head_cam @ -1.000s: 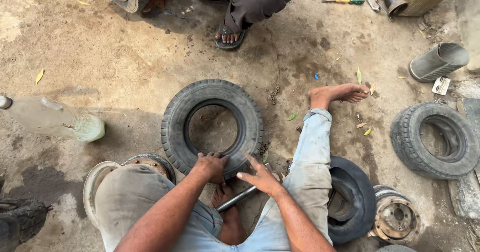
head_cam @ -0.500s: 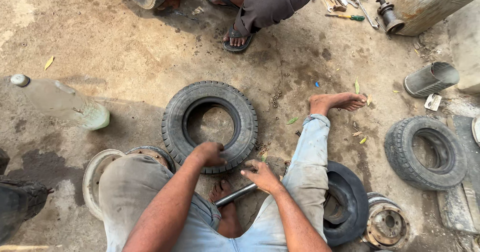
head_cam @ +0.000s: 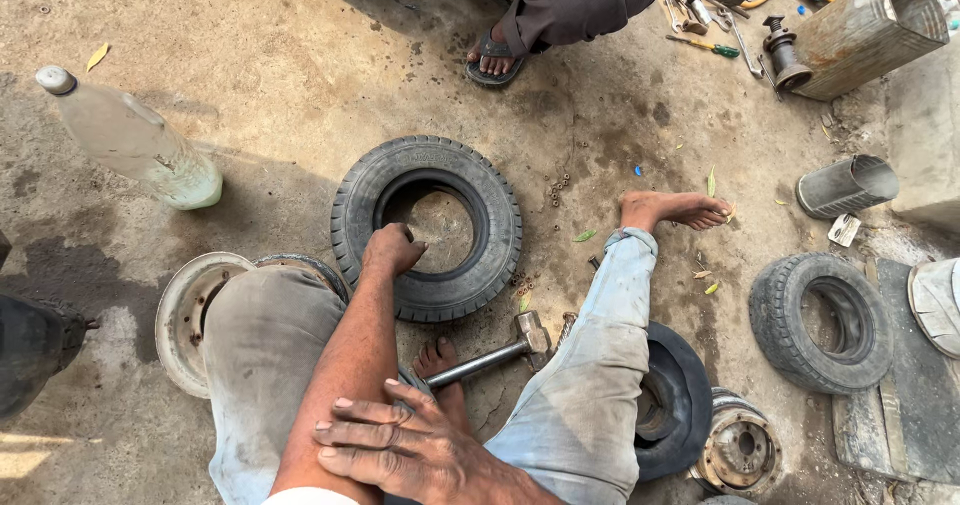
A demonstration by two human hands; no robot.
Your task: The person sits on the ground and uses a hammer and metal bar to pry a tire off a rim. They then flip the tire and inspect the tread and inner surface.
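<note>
— Head view, and it's the only one we have: we sit on the floor (head_cam: 200, 45) with our left hand (head_cam: 392, 249) on the near inner edge of the tyre (head_cam: 428, 227), which lies flat just ahead of our knees.

— What's the grip there?

— Our fingers curl over the bead into the hole, so the grip is closed on the tyre. Our right hand (head_cam: 400, 450) is low in the frame, fingers spread flat and lying across the left forearm; it holds nothing, an open grip.

— And the hammer (head_cam: 490, 357)?

— It lies on the floor between our legs, head toward the tyre, handle pointing back beside our bare foot (head_cam: 440, 365). Neither hand touches it.

— What else do we see around us?

— A metal rim (head_cam: 185, 310) sits left of our left knee, partly hidden by it. A plastic bottle (head_cam: 130, 140) stands further left, well apart from the tyre. Our right leg stretches out, resting over a second tyre (head_cam: 680, 405), with a hub (head_cam: 740, 450) just beside it. A third tyre (head_cam: 822, 320) lies to the right, a grey can (head_cam: 848, 187) above it. Another person's sandalled foot (head_cam: 495, 57) is at the top, tools (head_cam: 715, 15) scattered near a rusty metal box (head_cam: 868, 33).
</note>
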